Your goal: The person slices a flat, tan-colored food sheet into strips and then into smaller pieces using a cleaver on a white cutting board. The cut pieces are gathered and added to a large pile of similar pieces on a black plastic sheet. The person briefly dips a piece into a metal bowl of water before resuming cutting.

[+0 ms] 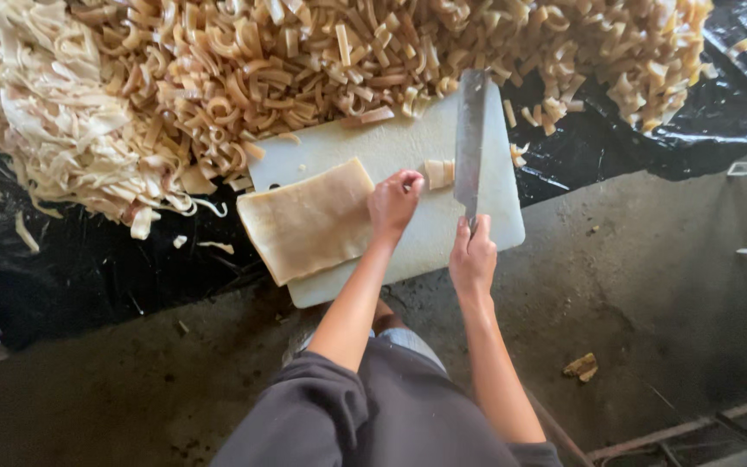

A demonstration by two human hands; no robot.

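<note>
**Inspector:** Your right hand (472, 256) is closed around the handle of the broad steel cleaver (470, 143). The blade points away from you and stands edge-down on the white rectangular plastic cutting board (408, 138), just beside a few short cut strips (438, 171).

**Second inspector:** And your left hand (393, 201)?

**Inspector:** It rests with fingers curled, tips pressing down on the right edge of the flat tan rectangular sheet (309, 219). It grips nothing; it only pins the sheet. The sheet lies on the left half of the board and overhangs its left edge slightly.

**Second inspector:** Surroundings?

**Inspector:** Beyond the board sits a large heap of tan cut strips (373, 52), with a paler, thinner heap of shreds (54, 112) to its left. Both lie on black plastic sheeting (79, 259) (a few stray pieces are scattered on it near the board). The board's near edge rests on the grey concrete floor (633, 285), where one small tan scrap (582, 367) lies well apart, to your right.
</note>
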